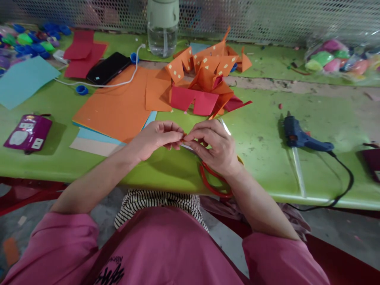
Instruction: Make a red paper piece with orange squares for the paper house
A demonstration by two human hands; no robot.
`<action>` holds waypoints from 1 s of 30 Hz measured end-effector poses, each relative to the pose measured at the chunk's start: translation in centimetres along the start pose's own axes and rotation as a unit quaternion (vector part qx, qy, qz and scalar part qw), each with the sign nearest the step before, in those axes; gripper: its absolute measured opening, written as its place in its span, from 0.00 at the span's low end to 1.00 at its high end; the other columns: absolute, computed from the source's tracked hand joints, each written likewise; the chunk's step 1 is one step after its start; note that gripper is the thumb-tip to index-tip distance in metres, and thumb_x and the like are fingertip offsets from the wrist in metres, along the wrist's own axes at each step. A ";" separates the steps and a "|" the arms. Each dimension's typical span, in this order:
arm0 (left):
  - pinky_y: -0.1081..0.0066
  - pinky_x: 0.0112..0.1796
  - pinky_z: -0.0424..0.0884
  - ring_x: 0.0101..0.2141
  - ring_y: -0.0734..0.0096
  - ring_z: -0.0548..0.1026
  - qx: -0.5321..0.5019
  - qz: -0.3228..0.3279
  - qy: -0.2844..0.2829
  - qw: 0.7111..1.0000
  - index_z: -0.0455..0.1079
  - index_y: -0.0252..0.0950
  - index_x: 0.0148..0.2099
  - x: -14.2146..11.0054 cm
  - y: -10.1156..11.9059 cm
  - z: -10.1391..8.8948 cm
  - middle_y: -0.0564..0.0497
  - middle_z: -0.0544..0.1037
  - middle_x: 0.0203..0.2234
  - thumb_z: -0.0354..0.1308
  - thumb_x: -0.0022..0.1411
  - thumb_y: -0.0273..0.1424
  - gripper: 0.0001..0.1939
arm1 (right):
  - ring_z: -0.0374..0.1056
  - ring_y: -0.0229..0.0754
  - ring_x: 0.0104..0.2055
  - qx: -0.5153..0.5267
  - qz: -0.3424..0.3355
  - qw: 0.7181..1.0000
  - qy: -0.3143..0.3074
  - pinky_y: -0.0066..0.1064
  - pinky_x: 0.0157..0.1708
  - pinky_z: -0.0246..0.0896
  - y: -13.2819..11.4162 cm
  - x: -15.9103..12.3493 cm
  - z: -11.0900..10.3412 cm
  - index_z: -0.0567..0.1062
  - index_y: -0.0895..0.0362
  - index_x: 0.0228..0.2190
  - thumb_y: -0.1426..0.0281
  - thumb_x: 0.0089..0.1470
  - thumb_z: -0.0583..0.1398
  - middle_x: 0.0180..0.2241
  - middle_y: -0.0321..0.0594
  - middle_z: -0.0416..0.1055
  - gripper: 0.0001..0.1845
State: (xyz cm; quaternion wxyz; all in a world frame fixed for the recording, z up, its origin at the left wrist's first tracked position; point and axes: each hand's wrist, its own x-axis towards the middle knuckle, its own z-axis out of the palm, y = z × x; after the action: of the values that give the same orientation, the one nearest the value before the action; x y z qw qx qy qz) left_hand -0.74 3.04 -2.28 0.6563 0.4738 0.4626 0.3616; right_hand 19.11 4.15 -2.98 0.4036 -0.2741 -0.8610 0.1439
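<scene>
Up at the far edge of the green table [261, 174], a clear bottle [154, 37] with a pale green top stands upright with a straw inside; you cannot tell its liquid level. At your far right, a transparent plastic bag [358, 48] holds rounded pieces in pink, green, orange and blue. A small blue cup [82, 90] lies by the white cable, left of the orange sheets [117, 105].

The small orange piece [185, 135] sits right at your fingertips, in front of your body and above the table. Your left hand [162, 136] pinches it from the left, thumb against forefinger; your right hand [212, 142] pinches it from the right, so 2 sets of fingertips nearly meet around it. Only a sliver shows, too little for you to tell its long axis or which way it points.

Below your right hand lie the scissors [204, 180], red loop nearest you, partly hidden by your wrist. Beyond your hands are cut red paper [194, 99] and folded orange paper [213, 55]. The blue glue gun [305, 136] rests well to your right, nozzle pointing away from you.
</scene>
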 end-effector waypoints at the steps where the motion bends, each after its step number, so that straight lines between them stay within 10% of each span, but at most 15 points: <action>1: 0.77 0.26 0.67 0.23 0.78 0.74 0.012 0.015 0.005 1.000 0.72 0.35 0.31 -0.1 0.1 0.1 0.55 0.77 0.21 0.63 0.51 0.34 0.08 | 0.69 0.39 0.36 0.011 0.014 1.000 0.004 0.33 0.34 0.68 0.0 0.0 0.0 0.77 0.52 0.37 0.70 0.60 0.63 0.39 0.39 0.72 0.02; 14: 0.75 0.31 0.72 0.26 0.77 0.75 0.057 0.090 0.042 0.993 0.71 0.36 0.31 -0.7 0.7 0.8 0.56 0.75 0.23 0.63 0.53 0.32 0.06 | 0.64 0.34 0.33 0.141 0.167 0.976 0.000 0.24 0.24 0.62 -0.8 0.2 0.1 0.73 0.55 0.33 0.66 0.58 0.64 0.37 0.38 0.69 0.06; 30: 0.75 0.35 0.72 0.31 0.75 0.75 0.168 0.149 0.059 0.973 0.73 0.35 0.36 -1.1 0.2 0.7 0.53 0.79 0.29 0.62 0.58 0.33 0.06 | 0.63 0.33 0.31 0.160 0.192 0.968 -0.001 0.24 0.24 0.60 -0.6 0.3 0.1 0.72 0.56 0.32 0.66 0.58 0.64 0.34 0.36 0.68 0.07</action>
State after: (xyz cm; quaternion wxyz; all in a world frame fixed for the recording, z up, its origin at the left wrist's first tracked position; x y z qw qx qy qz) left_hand -0.38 1.86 -1.74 0.4776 0.6190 0.4787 0.3995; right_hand 18.66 3.83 -2.50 0.4065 -0.3657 -0.7584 0.3549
